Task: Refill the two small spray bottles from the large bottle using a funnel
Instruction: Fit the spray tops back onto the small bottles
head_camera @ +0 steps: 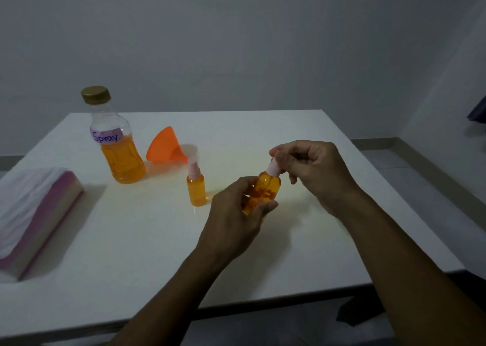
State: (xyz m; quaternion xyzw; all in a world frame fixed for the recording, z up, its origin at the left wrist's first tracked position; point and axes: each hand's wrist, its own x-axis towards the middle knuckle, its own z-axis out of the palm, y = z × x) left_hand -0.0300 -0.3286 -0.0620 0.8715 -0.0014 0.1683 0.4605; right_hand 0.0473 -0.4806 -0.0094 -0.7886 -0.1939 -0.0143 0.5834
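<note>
Position: head-worn, above the table's (289, 140) near edge.
Facing: forward and down.
Nearness: close over left hand (234, 214) and right hand (315, 172).

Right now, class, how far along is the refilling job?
The standing spray bottle is full and capped; the large bottle is capped and the funnel lies aside. In hand: the left hand holds the second spray bottle, also full, while the right hand pinches its pink top. Left, probably: tightening that top, setting it down.
</note>
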